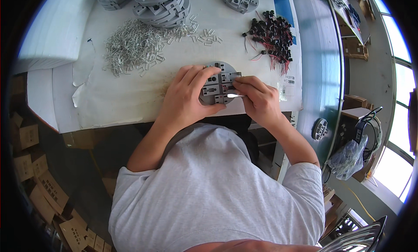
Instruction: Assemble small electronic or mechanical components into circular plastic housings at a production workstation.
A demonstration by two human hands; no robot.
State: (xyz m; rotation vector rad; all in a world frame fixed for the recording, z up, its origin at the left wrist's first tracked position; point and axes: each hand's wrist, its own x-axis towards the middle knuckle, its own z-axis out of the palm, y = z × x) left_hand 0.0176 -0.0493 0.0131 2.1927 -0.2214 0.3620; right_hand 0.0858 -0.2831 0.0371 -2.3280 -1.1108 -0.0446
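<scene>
Nearest, the front edge of the desk (111,110) is faced by a person in a pale grey shirt (217,182), and both forearms are extended over that edge. Just beyond it, a round grey disc (210,96) with raised blocks and slots is held near the edge. It is clasped along its left side by the left hand (185,93), with fingers curled over the far rim and the thumb set at the near rim. At the right rim, the fingers of the right hand (261,97) are drawn together; a small whitish piece (234,95) is seen jutting from beneath them, but exactly what is gripped cannot be told. Open room is left on the desk to the left of the left hand, and a strip is left beyond the disc. Farther off, a heap of metal clips (135,45) is spread at left, and black connectors with red wires (272,36) are piled at right, near the desk's right edge. Farthest, grey discs (162,10) are stacked behind the clips.
</scene>
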